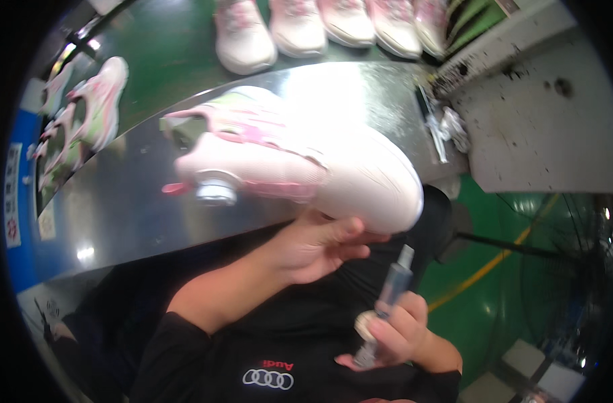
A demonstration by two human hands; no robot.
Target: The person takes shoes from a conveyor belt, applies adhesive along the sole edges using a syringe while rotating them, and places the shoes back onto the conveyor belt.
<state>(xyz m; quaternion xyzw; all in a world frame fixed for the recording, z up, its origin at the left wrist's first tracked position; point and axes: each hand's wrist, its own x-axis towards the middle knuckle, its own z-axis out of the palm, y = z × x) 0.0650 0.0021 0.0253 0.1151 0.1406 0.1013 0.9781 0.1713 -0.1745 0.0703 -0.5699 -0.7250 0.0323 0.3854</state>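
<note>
A white and pale pink sneaker point(377, 178) is held over the metal bench, toe toward the right and heel opening toward the left. My left hand point(320, 248) grips it from below near the toe, thumb stretched along its near side. By the heel shows a small white round piece point(216, 189); whether it belongs to the shoe I cannot tell. Lower right, in front of my dark shirt, my right hand point(397, 332) is closed round a clear syringe point(396, 285), its tip pointing up, apart from the shoe. A beige round cover sits at one fingertip.
Several similar sneakers point(246, 40) stand in a row beyond the metal bench point(145, 215); more shoes point(98, 107) are at the far left. A stained grey panel point(541, 121) rises on the right. Near it lie a slim tool point(433, 127) and a crumpled white wad point(454, 127).
</note>
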